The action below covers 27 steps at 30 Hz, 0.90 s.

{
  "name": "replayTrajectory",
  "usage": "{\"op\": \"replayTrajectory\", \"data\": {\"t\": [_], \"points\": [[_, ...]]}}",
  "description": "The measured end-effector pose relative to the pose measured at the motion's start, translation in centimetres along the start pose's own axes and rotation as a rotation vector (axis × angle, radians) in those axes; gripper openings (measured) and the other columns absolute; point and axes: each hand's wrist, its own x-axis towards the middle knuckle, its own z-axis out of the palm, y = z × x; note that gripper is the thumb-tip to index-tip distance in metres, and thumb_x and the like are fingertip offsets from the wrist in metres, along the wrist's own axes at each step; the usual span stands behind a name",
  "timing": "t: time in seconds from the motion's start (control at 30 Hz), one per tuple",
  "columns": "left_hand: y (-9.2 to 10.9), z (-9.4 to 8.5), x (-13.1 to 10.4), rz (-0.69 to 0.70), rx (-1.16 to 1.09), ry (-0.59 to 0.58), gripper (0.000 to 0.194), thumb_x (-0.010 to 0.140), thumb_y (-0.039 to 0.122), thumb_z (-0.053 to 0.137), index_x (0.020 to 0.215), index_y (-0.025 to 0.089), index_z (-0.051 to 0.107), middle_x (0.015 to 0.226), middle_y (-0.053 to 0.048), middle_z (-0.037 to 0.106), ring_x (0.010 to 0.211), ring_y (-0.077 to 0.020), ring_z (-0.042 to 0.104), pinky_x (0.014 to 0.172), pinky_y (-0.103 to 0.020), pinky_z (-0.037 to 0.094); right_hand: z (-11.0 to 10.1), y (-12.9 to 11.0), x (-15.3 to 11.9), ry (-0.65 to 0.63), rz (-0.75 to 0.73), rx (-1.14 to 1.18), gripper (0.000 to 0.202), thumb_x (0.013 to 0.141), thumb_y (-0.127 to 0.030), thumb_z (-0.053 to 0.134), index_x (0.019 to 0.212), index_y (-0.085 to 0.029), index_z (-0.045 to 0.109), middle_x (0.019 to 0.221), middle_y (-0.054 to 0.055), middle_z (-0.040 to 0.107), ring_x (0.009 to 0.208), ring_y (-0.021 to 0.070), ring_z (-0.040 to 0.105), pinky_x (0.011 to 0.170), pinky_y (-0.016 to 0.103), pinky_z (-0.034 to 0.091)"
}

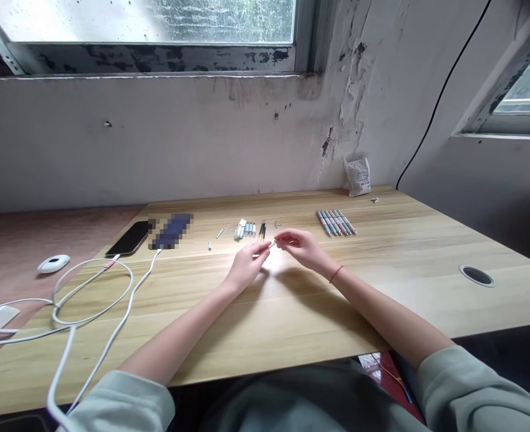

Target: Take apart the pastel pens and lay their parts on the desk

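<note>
My left hand (248, 262) and my right hand (304, 246) meet above the middle of the wooden table. Fingertips of both are pinched around a small, thin, pale piece (272, 245), too small to name. Just beyond them lie dark pen refills (262, 231), a group of pale blue pen barrels (249, 229) and some green-and-white pen parts (240, 229). Tiny metal pieces (277, 224) are scattered behind my right hand. Left of the barrels are a slim pen part (220, 233) and a short light-blue piece (209, 245).
Several assembled pens (336, 222) lie in a row at right. A black phone (129, 238), a blurred blue device (172, 231) and looping white cables (132, 288) occupy the left. Toward the back right corner stands a white packet (358, 176); a cable hole (476, 276) is at right.
</note>
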Motion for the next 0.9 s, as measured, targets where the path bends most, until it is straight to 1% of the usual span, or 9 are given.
{"op": "replayTrajectory", "data": {"t": [0.13, 0.23, 0.37, 0.43, 0.5, 0.57, 0.7, 0.8, 0.9], "points": [[0.1, 0.0, -0.1, 0.032, -0.007, 0.005, 0.03, 0.082, 0.029, 0.056, 0.109, 0.017, 0.064, 0.108, -0.008, 0.066, 0.098, -0.0194, 0.061, 0.088, -0.034, 0.05, 0.3, 0.3, -0.2, -0.031, -0.029, -0.031, 0.021, 0.079, -0.035, 0.06, 0.088, -0.018, 0.068, 0.088, 0.007, 0.069, 0.083, 0.0185, 0.065, 0.077, 0.034, 0.053], [0.4, 0.0, -0.2, 0.055, -0.023, 0.064, 0.025, 0.081, 0.031, 0.059, 0.101, 0.017, 0.065, 0.101, -0.007, 0.067, 0.092, -0.0184, 0.063, 0.085, -0.033, 0.05, 0.4, -0.1, -0.4, -0.024, -0.041, -0.059, 0.022, 0.079, -0.037, 0.061, 0.089, -0.018, 0.068, 0.088, 0.006, 0.069, 0.082, 0.0185, 0.065, 0.076, 0.034, 0.053], [0.6, -0.3, -0.3, 0.14, 0.042, 0.137, 0.021, 0.08, 0.033, 0.06, 0.094, 0.018, 0.065, 0.096, -0.007, 0.067, 0.089, -0.0186, 0.062, 0.084, -0.034, 0.05, 0.3, -0.8, -0.5, -0.076, 0.028, -0.105, 0.027, 0.085, -0.041, 0.053, 0.087, -0.017, 0.066, 0.078, 0.005, 0.069, 0.074, 0.017, 0.064, 0.069, 0.03, 0.052], [0.6, -0.3, -0.2, 0.192, 0.084, 0.145, 0.019, 0.081, 0.032, 0.059, 0.092, 0.019, 0.066, 0.095, -0.006, 0.066, 0.089, -0.0189, 0.062, 0.085, -0.034, 0.049, 0.3, -0.9, -0.6, -0.106, 0.058, -0.144, 0.031, 0.086, -0.043, 0.049, 0.083, -0.017, 0.065, 0.076, 0.005, 0.068, 0.071, 0.0165, 0.063, 0.065, 0.029, 0.05], [0.7, -0.3, -0.3, 0.217, 0.098, 0.124, 0.018, 0.082, 0.031, 0.057, 0.093, 0.02, 0.065, 0.095, -0.006, 0.066, 0.09, -0.0189, 0.061, 0.086, -0.034, 0.048, 0.4, -0.8, -0.6, -0.113, 0.046, -0.165, 0.028, 0.086, -0.042, 0.051, 0.085, -0.017, 0.065, 0.081, 0.005, 0.068, 0.074, 0.0164, 0.062, 0.066, 0.028, 0.049], [0.7, -0.1, -0.3, 0.209, 0.089, 0.092, 0.019, 0.084, 0.03, 0.054, 0.097, 0.02, 0.064, 0.099, -0.006, 0.066, 0.091, -0.0186, 0.061, 0.086, -0.034, 0.048, 0.5, -0.7, -0.7, -0.106, 0.021, -0.16, 0.025, 0.085, -0.038, 0.053, 0.097, -0.018, 0.061, 0.084, 0.005, 0.068, 0.076, 0.0159, 0.062, 0.067, 0.028, 0.05], [0.7, 0.2, -0.5, 0.148, -0.028, 0.06, 0.026, 0.087, 0.027, 0.05, 0.111, 0.021, 0.056, 0.111, -0.007, 0.061, 0.093, -0.0175, 0.063, 0.085, -0.033, 0.05, 0.7, -0.8, -1.0, -0.154, -0.008, -0.224, 0.038, 0.088, -0.029, 0.049, 0.125, -0.022, 0.044, 0.073, 0.0, 0.066, 0.066, 0.0145, 0.062, 0.064, 0.028, 0.049], [0.7, 0.3, -0.7, 0.082, -0.13, 0.071, 0.036, 0.085, 0.026, 0.053, 0.12, 0.021, 0.047, 0.108, -0.008, 0.062, 0.09, -0.0172, 0.064, 0.082, -0.033, 0.05, 0.9, -0.8, -1.1, -0.232, -0.019, -0.255, 0.039, 0.09, -0.024, 0.044, 0.129, -0.025, 0.041, 0.077, 0.001, 0.066, 0.065, 0.0132, 0.063, 0.064, 0.027, 0.049], [0.5, 0.5, -0.7, 0.032, -0.199, 0.063, 0.04, 0.084, 0.029, 0.055, 0.121, 0.019, 0.044, 0.096, -0.007, 0.067, 0.09, -0.0181, 0.064, 0.084, -0.035, 0.05, 1.1, -0.6, -1.2, -0.234, -0.041, -0.316, 0.035, 0.089, -0.018, 0.044, 0.123, -0.024, 0.046, 0.078, 0.001, 0.066, 0.065, 0.0126, 0.061, 0.063, 0.026, 0.047]]}}
